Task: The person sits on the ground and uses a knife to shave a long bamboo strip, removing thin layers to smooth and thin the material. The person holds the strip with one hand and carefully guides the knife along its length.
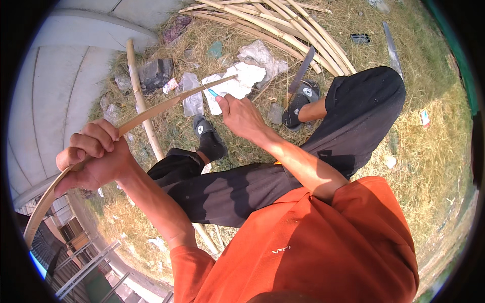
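A long, thin bamboo strip (161, 107) runs slantwise across the left half of the view and bends down at its near end. My left hand (98, 151) is closed around it, the thumb lying along its lower side. Between the fingers of my right hand (241, 117) is a slim light-blue tool (212, 93); the fingers hide most of it, so its kind is unclear. Its tip is at the strip's edge, close to the far end. Under that end lies a crumpled white sheet (247, 81) on the ground.
Split bamboo lengths (283, 28) lie piled at the far side. A long-bladed knife (301, 71) is beside my right sandal (306, 93), and another long blade (391, 50) lies farther right. One bamboo pole (141, 103) crosses the grass near a pale wall (65, 86). Stones and plastic scraps are scattered about.
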{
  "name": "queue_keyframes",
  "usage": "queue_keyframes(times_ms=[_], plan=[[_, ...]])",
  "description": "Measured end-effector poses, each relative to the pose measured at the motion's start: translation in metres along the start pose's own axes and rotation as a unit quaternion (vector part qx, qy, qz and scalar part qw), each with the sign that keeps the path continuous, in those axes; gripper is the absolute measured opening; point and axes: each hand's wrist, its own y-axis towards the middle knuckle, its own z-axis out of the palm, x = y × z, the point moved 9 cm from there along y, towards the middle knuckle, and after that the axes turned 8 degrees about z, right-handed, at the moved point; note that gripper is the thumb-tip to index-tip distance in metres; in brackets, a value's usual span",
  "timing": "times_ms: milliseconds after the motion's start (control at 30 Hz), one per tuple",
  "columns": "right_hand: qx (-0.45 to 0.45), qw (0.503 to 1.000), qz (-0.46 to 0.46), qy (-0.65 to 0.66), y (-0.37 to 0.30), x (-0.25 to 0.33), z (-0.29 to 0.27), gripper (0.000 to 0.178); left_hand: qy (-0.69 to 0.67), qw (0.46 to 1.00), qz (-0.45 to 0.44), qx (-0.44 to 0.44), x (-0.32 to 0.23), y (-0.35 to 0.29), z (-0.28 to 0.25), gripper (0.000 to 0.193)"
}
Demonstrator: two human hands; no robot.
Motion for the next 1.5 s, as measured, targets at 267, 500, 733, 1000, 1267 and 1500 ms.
queue_keyframes(times_ms=[267,500,733,1000,1267,1500], plan=[[-0.023,0.999,-0.017,-0.036,0.016,-0.026,0.012,0.046,0.004,0.999,-0.021,-0.033,-0.004,0.000,-0.024,0.069],[-0.009,0.999,0.007,-0.043,0.032,-0.029,0.017,0.050,-0.004,0.994,-0.057,-0.094,0.011,0.007,-0.045,0.070],[0.018,0.996,0.024,-0.078,0.037,-0.016,0.006,0.054,0.070,0.987,-0.080,-0.117,0.041,0.053,-0.025,0.045],[-0.054,0.995,0.024,-0.083,0.035,-0.054,0.000,0.055,0.068,0.990,0.001,-0.121,0.064,0.064,0.028,0.048],[0.003,0.964,0.143,-0.224,0.063,-0.159,0.012,0.060,0.119,0.977,-0.019,-0.175,0.068,0.066,0.024,0.052],[-0.077,0.961,0.100,-0.246,0.069,-0.183,-0.019,0.055,0.100,0.980,-0.025,-0.168,0.066,0.075,0.038,0.055]])
